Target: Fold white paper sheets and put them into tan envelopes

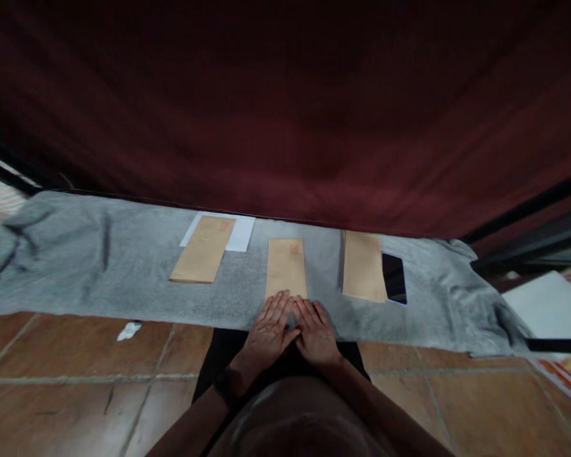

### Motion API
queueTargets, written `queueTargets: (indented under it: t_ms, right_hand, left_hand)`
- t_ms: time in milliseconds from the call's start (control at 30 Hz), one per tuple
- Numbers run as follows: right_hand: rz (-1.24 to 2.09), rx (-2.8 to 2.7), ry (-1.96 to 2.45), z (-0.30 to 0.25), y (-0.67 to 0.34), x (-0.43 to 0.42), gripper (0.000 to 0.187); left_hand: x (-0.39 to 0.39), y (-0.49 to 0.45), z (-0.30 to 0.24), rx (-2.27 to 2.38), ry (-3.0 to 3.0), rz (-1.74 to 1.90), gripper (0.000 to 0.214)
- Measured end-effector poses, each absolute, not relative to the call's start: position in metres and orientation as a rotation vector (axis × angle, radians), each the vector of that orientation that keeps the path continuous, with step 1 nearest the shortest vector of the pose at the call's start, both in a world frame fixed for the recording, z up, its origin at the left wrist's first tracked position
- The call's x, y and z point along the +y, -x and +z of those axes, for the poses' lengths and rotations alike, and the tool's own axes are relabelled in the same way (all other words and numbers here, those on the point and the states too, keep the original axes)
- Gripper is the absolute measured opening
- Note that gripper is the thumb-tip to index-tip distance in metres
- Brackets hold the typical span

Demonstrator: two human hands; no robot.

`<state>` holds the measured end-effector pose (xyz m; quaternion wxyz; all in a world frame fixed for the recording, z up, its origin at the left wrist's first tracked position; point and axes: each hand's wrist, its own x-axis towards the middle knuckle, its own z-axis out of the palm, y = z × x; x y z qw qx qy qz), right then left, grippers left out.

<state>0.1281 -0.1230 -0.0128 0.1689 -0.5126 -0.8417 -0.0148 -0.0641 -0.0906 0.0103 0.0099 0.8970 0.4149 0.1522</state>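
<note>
A brown paper envelope with small red print in its far right corner lies upright in front of me on the grey cloth. My left hand rests flat with its fingertips on the envelope's near end. Beside it, my right hand also lies flat there, fingers stretched out and touching the left ones. Both hands cover the near edge of the envelope. To the left, more brown envelopes overlap white paper. On the right stands a thicker stack of brown envelopes.
A dark-screened phone lies against the right stack. The grey cloth covers a narrow surface, with a dark red curtain behind it. Crumpled white tissue is on the tiled floor. A white panel stands at far right.
</note>
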Motion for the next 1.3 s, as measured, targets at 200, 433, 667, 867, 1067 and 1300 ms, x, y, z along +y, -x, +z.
queueTargets:
  t_ms: [200,433,667,867,1067,1300]
  right_hand:
    - [-0.027,-2.409,1.459,-0.009,-0.129,-0.124,0.073]
    - [-0.031,-2.347,1.502,-0.007,-0.134,-0.132,0.069]
    - [-0.018,-2.302,1.522,0.008,-0.127,-0.133,0.059]
    - [0.04,-2.383,1.451,0.01,-0.116,-0.13,0.056]
    - [-0.012,-2.316,1.487,0.003,-0.128,-0.136,0.053]
    - [-0.01,-2.29,1.465,-0.007,-0.133,-0.137,0.052]
  left_hand:
    - [-0.099,0.069,0.014,1.28,-2.804,0.405,0.075]
    - [-0.107,0.08,0.017,1.4,-2.806,0.366,0.071]
    - [-0.111,0.081,0.011,1.475,-2.816,0.368,0.076]
    - [-0.111,0.08,0.015,1.476,-2.825,0.351,0.066]
    - [-0.111,0.08,0.016,1.483,-2.779,0.414,0.066]
    - [-0.085,0.045,0.017,1.362,-2.722,0.426,0.059]
